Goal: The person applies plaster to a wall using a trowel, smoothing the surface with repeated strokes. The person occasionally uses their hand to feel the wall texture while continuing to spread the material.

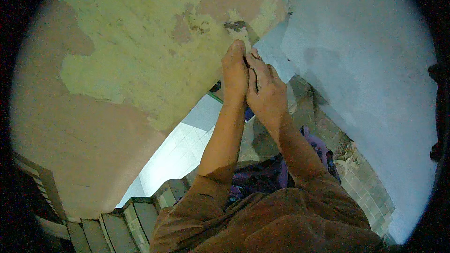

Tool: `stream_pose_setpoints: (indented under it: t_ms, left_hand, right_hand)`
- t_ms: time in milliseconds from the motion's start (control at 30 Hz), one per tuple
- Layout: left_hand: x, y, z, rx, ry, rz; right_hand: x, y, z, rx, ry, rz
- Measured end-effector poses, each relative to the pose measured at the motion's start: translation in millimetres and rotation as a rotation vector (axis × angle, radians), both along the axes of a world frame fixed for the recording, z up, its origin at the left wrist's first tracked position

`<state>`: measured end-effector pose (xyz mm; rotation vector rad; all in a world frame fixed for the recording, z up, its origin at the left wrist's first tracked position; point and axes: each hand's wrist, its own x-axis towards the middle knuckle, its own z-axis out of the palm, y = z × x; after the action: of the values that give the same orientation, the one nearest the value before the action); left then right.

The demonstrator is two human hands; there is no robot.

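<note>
Both arms reach forward and my hands meet at the wall. My left hand [235,72] is closed, thumb uppermost, and my right hand [268,88] presses against its side with bent fingers. A pale, narrow piece [242,34] shows just beyond the fingertips; whether it is a tool's end or bare plaster, I cannot tell. Anything inside the grip is hidden. Right past it lies a dark, rough spot [236,25] on the wall. Around that, a yellowish patch [117,56] with ragged edges spreads over the pinkish-brown wall [89,126].
A pale bluish wall [356,65] stands at the right, meeting the patchy one in a corner. Steps [117,229] descend at the lower left. Bright tiles [178,150] show below the wall's slanting edge. Crumbled debris [349,154] lies on the tiled floor at the right.
</note>
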<state>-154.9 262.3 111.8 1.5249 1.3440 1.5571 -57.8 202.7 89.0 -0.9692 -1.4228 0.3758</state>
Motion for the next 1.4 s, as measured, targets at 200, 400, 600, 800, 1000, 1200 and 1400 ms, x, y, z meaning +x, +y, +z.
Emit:
stream_pose_setpoints:
  t_ms: [200, 400, 600, 800, 1000, 1200, 1400]
  left_hand:
    - [0, 0, 0, 0.104, -0.020, -0.080]
    - [6, -11, 10, 0.021, -0.006, -0.010]
    - [8, -13, 16, 0.138, 0.311, 0.135]
    - [11, -12, 14, -0.009, 0.015, 0.114]
    - [10, -2, 18, 0.185, 0.276, 0.093]
    - [9, -8, 15, 0.003, 0.044, 0.106]
    - [9, -17, 20, 0.130, 0.142, 0.050]
  right_hand:
    - [1, -3, 0, 0.031, 0.031, -0.018]
    - [-4, -2, 2, 0.066, 0.047, -0.010]
    - [-6, 2, -2, 0.004, 0.058, 0.008]
    - [-7, 2, -1, 0.098, 0.061, -0.023]
    - [-7, 9, 1, 0.043, 0.061, -0.040]
    - [-7, 3, -2, 0.070, 0.045, -0.001]
    - [-9, -1, 1, 0.040, 0.029, -0.031]
